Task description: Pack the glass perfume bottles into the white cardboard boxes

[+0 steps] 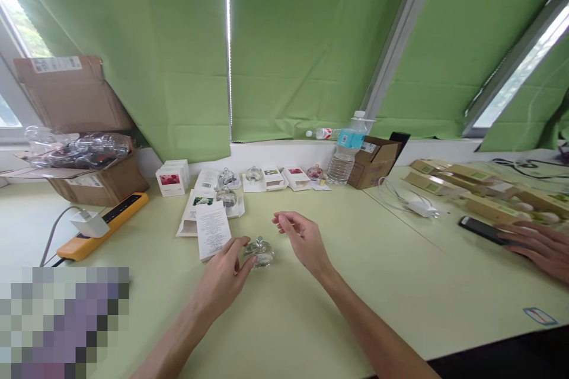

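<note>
A small, rounded clear glass bottle (262,253) with a ball-shaped knob on top stands on the table between my hands. My left hand (226,269) is at its left side, thumb and index finger against the glass. To the bottle's right and a little farther back, my right hand (304,240) hovers with its fingers curled in and thumb close to them; whatever they may pinch is too small to make out. Beside my left hand, a white printed box (213,230) leans on an opened flower-picture box (202,200). A similar glass bottle (226,196) stands just behind.
Along the back are stacked small boxes (171,177), more glass bottles, a large water bottle (344,154) and a carton (373,161). A yellow power strip (106,225) lies left. At right are a white charger (422,207) and another person's hand (540,246) on a phone (484,230).
</note>
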Motion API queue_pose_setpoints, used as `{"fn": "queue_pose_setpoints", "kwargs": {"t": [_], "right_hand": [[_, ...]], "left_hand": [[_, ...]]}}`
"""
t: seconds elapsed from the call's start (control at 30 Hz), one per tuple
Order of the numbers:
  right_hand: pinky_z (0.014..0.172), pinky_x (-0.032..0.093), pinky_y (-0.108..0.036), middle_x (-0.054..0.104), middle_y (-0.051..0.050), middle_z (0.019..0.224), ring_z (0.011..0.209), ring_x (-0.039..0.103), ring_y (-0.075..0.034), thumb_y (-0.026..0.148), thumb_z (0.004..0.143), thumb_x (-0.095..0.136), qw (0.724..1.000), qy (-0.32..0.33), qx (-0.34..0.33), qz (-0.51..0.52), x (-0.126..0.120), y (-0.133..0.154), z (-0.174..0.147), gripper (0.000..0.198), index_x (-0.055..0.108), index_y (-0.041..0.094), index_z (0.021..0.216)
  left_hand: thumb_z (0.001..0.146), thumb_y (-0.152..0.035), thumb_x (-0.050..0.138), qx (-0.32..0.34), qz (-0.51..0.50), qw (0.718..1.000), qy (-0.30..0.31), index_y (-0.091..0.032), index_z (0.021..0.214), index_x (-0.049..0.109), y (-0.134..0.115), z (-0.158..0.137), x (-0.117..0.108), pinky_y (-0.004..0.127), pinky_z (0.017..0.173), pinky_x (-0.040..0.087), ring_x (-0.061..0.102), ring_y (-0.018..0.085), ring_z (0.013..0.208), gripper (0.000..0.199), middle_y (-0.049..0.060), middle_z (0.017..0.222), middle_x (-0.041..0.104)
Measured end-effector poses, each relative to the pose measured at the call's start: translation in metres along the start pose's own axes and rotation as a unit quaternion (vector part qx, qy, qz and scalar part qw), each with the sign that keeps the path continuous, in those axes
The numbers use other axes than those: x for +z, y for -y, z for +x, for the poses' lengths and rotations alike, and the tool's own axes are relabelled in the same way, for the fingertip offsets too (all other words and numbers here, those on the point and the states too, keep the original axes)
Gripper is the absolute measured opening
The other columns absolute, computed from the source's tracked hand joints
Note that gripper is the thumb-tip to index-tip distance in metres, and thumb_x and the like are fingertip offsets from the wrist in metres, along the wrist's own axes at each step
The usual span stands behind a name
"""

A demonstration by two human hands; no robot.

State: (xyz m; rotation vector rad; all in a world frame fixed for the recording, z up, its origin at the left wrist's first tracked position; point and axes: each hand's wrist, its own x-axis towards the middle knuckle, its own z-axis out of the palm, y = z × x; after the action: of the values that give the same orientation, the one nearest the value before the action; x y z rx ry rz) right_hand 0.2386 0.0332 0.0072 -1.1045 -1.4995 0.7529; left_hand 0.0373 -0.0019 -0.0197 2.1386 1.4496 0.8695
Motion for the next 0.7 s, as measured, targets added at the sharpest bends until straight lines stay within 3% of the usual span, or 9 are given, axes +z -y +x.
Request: {"fn": "queue_pose_setpoints", "kwargs": {"t": [0.23,0.4,0.57,0.7], "right_hand": [[0.068,0.054,-0.031,0.071,-0.008,0.091,0.076,0.063,-0.018,0.043,0.084,0.055,0.998,-0.064,0.012,-0.011,-0.023,-0.010,0.015,0.031,0.069,0.017,0.094],[0.063,0.052,-0.030,0.071,-0.005,0.089,0.070,0.061,-0.017,0.041,0.082,0.056,0.990,-0.076,0.036,-0.114,-0.034,-0.018,0.020,0.027,0.070,0.019,0.088],[0.067,0.049,-0.030,0.071,-0.004,0.089,0.071,0.063,-0.017,0.035,0.081,0.054,0.967,-0.014,0.071,-0.246,-0.037,-0.028,0.023,0.023,0.070,0.020,0.089],[0.069,0.047,-0.030,0.071,-0.005,0.094,0.072,0.064,-0.018,0.034,0.076,0.060,0.956,0.022,0.093,-0.277,-0.037,-0.036,0.023,0.025,0.069,0.021,0.096]], "left_hand": [[0.092,-0.042,0.040,0.000,0.008,1.000,0.001,-0.031,0.116,0.049,0.000,0.001,0.001,0.027,0.064,0.046,0.055,0.013,0.065,0.028,-0.001,0.109,0.059],[0.092,-0.042,0.039,-0.002,0.008,1.000,-0.002,-0.029,0.115,0.050,-0.001,0.000,0.000,0.028,0.063,0.046,0.056,0.013,0.066,0.029,0.000,0.109,0.059],[0.092,-0.041,0.038,0.000,0.009,1.000,-0.004,-0.028,0.115,0.051,-0.002,0.000,-0.001,0.028,0.063,0.046,0.057,0.014,0.065,0.030,0.002,0.106,0.060],[0.092,-0.040,0.038,-0.003,0.013,1.000,-0.003,-0.028,0.115,0.052,-0.002,-0.001,-0.001,0.029,0.062,0.046,0.057,0.014,0.065,0.030,0.002,0.105,0.061]]}}
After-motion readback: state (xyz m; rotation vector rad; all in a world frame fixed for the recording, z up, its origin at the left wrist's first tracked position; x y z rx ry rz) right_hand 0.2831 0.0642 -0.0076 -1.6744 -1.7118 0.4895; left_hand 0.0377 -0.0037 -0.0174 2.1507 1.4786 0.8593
